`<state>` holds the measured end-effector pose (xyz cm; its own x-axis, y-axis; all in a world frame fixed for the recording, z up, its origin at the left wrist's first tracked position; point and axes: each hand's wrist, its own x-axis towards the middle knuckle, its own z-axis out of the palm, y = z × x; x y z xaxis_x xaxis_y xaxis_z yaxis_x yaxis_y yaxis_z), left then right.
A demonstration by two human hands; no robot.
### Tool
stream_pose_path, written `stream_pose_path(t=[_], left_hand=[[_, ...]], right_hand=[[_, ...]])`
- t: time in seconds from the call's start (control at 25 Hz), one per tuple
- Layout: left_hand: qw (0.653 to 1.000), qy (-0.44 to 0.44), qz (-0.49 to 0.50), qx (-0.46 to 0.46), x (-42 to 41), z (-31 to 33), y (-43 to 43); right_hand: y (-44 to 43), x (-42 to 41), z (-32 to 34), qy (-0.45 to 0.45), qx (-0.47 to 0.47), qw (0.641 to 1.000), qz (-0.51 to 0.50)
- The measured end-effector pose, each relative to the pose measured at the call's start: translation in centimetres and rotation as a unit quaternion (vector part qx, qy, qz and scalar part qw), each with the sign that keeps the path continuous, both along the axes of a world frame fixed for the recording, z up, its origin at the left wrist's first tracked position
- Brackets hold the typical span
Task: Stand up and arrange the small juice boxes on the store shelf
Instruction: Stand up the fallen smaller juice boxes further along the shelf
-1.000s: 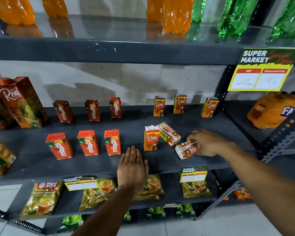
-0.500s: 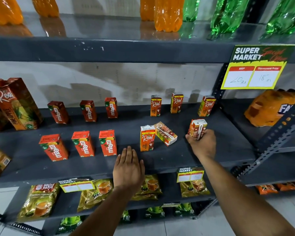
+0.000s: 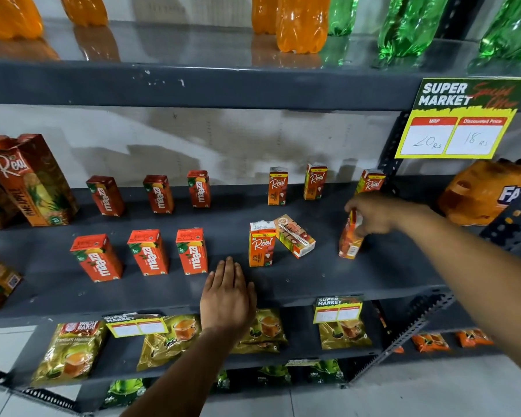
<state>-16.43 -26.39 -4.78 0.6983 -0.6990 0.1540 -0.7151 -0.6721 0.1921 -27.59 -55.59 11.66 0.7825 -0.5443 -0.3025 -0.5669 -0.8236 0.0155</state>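
Note:
My right hand (image 3: 373,213) grips the top of a small Real juice box (image 3: 350,240) that stands upright on the grey middle shelf (image 3: 313,284), right of centre. Another Real box (image 3: 261,243) stands upright left of it, with a tipped box (image 3: 295,236) leaning against its right side. Three Real boxes (image 3: 315,182) stand along the back. Red Maaza boxes stand in a front row (image 3: 148,252) and a back row (image 3: 160,194) on the left. My left hand (image 3: 227,296) lies flat, fingers together, on the shelf's front edge, holding nothing.
Large Real pineapple cartons (image 3: 33,179) stand at the far left. Orange and green bottles (image 3: 301,22) fill the shelf above. A yellow price sign (image 3: 457,121) hangs at the upper right. Tea packets (image 3: 69,350) lie on the shelf below. A perforated post (image 3: 409,332) bounds the right.
My right hand picked the fallen Real box up off the shelf, turned it upright and set it down further right. The left hand stayed flat on the shelf edge.

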Motion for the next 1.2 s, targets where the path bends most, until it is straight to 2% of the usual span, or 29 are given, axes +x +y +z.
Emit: stream_pose_path(t=[0.08, 0.16, 0.24, 0.32, 0.4, 0.44, 0.56, 0.64, 0.72, 0.76, 0.88, 1.0, 1.12, 1.2], left_hand=[[1.0, 0.0, -0.002, 0.002, 0.0, -0.1, 0.0], [1.0, 0.002, -0.001, -0.002, 0.0, -0.1, 0.0], [1.0, 0.003, 0.001, -0.006, 0.0, 0.0, 0.0], [1.0, 0.0, 0.001, -0.006, -0.1, 0.0, 0.0], [1.0, 0.0, 0.001, -0.007, 0.0, 0.1, 0.1], [1.0, 0.0, 0.001, -0.005, 0.0, 0.1, 0.1], [1.0, -0.001, 0.001, 0.0, 0.0, 0.1, 0.0], [1.0, 0.001, -0.001, 0.002, 0.0, 0.2, 0.0], [1.0, 0.001, -0.002, 0.004, -0.1, 0.3, 0.2], [1.0, 0.001, -0.004, 0.005, -0.1, 0.4, 0.2], [1.0, 0.003, -0.005, 0.007, -0.1, 0.4, 0.1], [1.0, 0.004, -0.003, 0.006, 0.0, 0.3, 0.1], [1.0, 0.004, -0.006, 0.009, 0.0, 0.2, 0.2], [1.0, 0.003, -0.009, 0.007, 0.0, 0.2, 0.2]], right_hand=[[0.0, 0.1, 0.6, 0.064, -0.103, 0.983, 0.141], [-0.3, -0.1, 0.1, 0.111, -0.239, 0.926, 0.269], [-0.7, -0.5, -0.6, 0.132, -0.299, 0.885, 0.332], [-1.0, -1.1, -0.8, 0.136, -0.304, 0.88, 0.339], [-0.8, -1.9, -0.7, 0.14, -0.29, 0.891, 0.321], [-0.3, -2.2, -0.4, 0.122, -0.263, 0.908, 0.302], [3.1, -1.4, -0.1, -0.068, -0.135, 0.973, 0.176], [5.6, 0.6, -1.6, -0.161, -0.027, 0.985, 0.047], [7.9, 2.3, -4.6, -0.157, 0.049, 0.985, -0.06], [8.8, 2.9, -6.2, -0.152, 0.056, 0.983, -0.085], [9.6, 4.0, -9.1, -0.201, 0.035, 0.971, -0.122], [9.7, 4.8, -9.2, -0.22, 0.07, 0.959, -0.165], [9.3, 4.8, -8.4, -0.168, 0.085, 0.969, -0.162], [8.5, 4.5, -7.0, -0.16, 0.056, 0.979, -0.113]])
